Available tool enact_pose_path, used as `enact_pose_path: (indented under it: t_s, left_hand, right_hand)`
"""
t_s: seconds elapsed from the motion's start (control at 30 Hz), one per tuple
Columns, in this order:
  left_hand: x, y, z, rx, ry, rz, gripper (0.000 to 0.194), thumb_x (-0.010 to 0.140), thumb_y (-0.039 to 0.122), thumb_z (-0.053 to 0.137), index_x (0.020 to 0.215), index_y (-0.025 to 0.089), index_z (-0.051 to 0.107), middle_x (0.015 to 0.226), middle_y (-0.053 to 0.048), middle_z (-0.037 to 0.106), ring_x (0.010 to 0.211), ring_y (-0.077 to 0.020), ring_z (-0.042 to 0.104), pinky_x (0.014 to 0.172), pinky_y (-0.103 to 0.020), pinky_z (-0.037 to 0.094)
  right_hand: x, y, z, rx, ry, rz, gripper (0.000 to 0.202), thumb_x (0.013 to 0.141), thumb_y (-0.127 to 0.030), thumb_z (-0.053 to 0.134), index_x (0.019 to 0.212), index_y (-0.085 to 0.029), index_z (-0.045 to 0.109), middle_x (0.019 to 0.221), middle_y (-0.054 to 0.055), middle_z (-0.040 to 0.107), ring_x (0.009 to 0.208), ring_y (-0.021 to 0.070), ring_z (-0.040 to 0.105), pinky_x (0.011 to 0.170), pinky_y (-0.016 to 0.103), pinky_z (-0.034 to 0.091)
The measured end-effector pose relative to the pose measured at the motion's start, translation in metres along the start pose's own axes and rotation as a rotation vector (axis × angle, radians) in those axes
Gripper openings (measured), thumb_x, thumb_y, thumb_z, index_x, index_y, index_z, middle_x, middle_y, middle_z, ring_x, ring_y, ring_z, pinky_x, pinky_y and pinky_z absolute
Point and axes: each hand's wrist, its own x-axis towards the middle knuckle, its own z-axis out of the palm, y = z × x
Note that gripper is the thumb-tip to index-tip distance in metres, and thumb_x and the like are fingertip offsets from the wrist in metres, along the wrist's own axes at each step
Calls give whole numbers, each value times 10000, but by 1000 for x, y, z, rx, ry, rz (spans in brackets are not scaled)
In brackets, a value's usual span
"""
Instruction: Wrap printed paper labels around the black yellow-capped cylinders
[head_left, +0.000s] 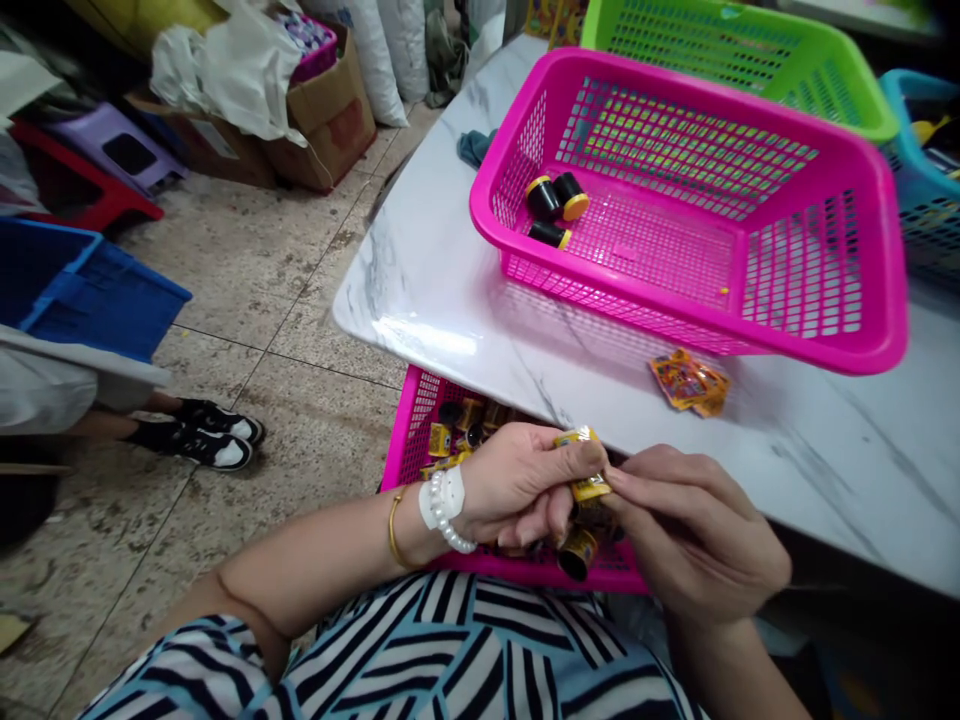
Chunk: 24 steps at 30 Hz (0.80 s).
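Between its thumb and fingers, my left hand (pixel 525 480) holds a small jar with a shiny yellow label (pixel 587 487). The thumb and fingertips of my right hand (pixel 694 525) pinch the right edge of this jar; whether they grip the label or the jar itself is hidden. Both hands are above a pink basket (pixel 403 432) in my lap, where several similar black and yellow jars (pixel 442 438) lie. One of them, with a dark round end (pixel 576 556), sits just below my hands.
On the marbled white table (pixel 405 290) stands a large pink basket (pixel 690 335) with three black jars with yellow lids (pixel 544 198). Orange printed sachets (pixel 688 382) lie before it. Green (pixel 862 95) and blue baskets (pixel 930 215) are behind. Another person's shoes (pixel 217 440) are at left.
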Motion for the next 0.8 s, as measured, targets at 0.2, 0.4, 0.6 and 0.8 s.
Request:
enact_pose_path:
  t_s: [0.2,0.4,0.6,0.8]
  left_hand:
    - [-5,-6,-3,146,77,43,553,775,674,737,893,162,566,473,58,599,263,-66,421,268,-153,278]
    - [-30,-11,-17,880,620,323,555,834,358,716,1305,103,571,514,77,567,461,-114,539,482,-212,410]
    - [-29,-1,-10,964,490,480,328,881,376,654,1096,139,722,528,53,557,467,-97,484,491,-220,380]
    - [-8,23,19,675,436,430,336,860,432,661,1006,133,702,541,44,583,352,-72,442,374,-196,328]
  right_hand:
    - [-13,1,9,-41,-76,84,563,836,-174,800,1364,-306,656,1004,62,721,826,197,694,682,328,606]
    - [-14,8,-20,-376,-1,5,460,877,-209,766,1328,-258,691,1026,68,751,845,195,723,771,306,601]
    - [27,66,-51,-824,91,60,175,927,-318,690,974,-204,815,882,72,753,790,217,703,737,351,574]
    - [38,82,-37,-796,95,-2,143,890,-261,721,776,-185,763,748,43,709,695,193,665,666,327,539]
